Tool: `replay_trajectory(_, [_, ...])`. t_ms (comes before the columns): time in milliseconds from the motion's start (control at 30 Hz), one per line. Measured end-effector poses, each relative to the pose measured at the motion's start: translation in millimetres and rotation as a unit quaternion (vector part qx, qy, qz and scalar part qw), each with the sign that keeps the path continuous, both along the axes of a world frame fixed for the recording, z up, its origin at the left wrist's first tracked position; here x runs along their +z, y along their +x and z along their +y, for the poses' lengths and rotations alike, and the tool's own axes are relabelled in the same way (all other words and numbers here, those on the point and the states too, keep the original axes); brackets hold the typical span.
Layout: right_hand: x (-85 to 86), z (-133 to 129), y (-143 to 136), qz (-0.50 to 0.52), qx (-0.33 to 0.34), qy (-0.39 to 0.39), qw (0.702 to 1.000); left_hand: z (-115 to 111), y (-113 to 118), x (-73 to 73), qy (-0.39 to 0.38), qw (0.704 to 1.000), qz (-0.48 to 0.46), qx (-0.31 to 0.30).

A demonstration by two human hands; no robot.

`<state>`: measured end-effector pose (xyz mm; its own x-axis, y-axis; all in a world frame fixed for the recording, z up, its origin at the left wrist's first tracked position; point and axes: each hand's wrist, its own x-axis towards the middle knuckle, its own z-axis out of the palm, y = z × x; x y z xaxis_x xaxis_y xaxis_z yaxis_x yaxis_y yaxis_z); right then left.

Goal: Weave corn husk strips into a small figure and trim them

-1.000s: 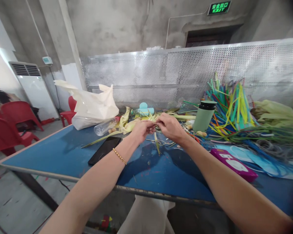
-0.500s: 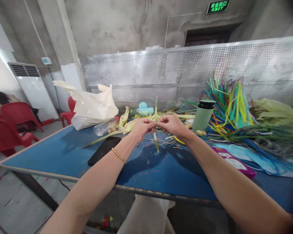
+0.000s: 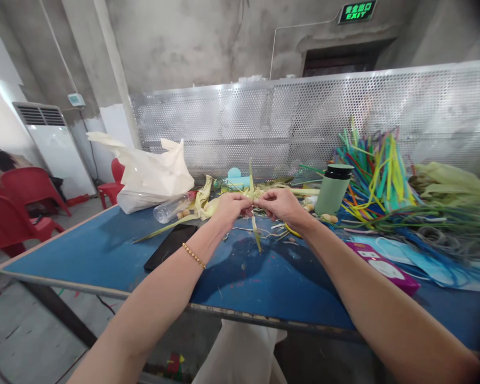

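Observation:
Over the middle of the blue table [image 3: 232, 285], my left hand [image 3: 235, 207] and my right hand [image 3: 279, 205] meet fingertip to fingertip. Both pinch a narrow pale-green corn husk strip [image 3: 256, 234]. One end of the strip points up above the fingers, the other hangs down toward the tabletop. The exact spot where the fingers press it is hidden. Just behind my left hand lie dry, yellowish corn husks [image 3: 205, 198]. Thin scraps of cord and husk are scattered below and behind my hands.
Left of my hands are a black phone [image 3: 170, 246], a clear plastic bottle [image 3: 168, 209] and a white plastic bag [image 3: 154, 173]. To the right stand a green tumbler [image 3: 333, 193], colourful strips [image 3: 392, 170], a purple packet [image 3: 384, 266] and blue face masks [image 3: 428, 261]. Perforated metal panels [image 3: 224, 122] rise behind.
The upper end of the husk strip has tipped slightly to the left. My fingers have shifted a little, still pinched together; the rest looks the same.

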<state>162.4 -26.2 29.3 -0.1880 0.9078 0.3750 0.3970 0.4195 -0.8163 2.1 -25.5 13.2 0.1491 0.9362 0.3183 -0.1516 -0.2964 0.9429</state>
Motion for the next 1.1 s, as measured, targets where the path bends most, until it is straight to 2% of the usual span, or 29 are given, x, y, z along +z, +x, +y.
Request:
replay_trajectory(133, [0.9,-2.2,-4.4,0.109,0.028,-0.092,0.989,-0.8,-1.4,5.1,-0.023,0.998,-0.055,0.015])
replay_trajectory(200, [0.8,-3.2,-6.5,0.137,0.048,-0.098,0.985,-0.8,-1.2,5.2,-0.027,0.998,-0.055,0.015])
replay_trajectory(333, [-1.5,-2.7,-7.5,0.128,0.042,-0.054,0.989,0.4,0.7,1.5,-0.022,0.999,-0.026,0.019])
replay_trajectory(600, [-3.3,-1.7,-6.6,0.094,0.04,-0.03,0.994,3.9,3.6,-5.2,-0.019,0.999,-0.022,0.023])
replay_trajectory(833, [1.4,-4.5,-4.7,0.077,0.04,-0.044,0.995,3.3,-1.4,-1.0,-0.063,0.994,-0.039,-0.075])
replay_trajectory(1033, [0.8,-4.2,-4.8,0.071,0.052,-0.044,0.995,5.1,-3.5,-0.2,-0.028,0.999,0.033,-0.019])
replay_trajectory(1100, [0.6,-4.3,-4.8,0.069,0.057,-0.041,0.995,5.5,-4.4,-0.7,-0.016,0.998,0.054,-0.017])
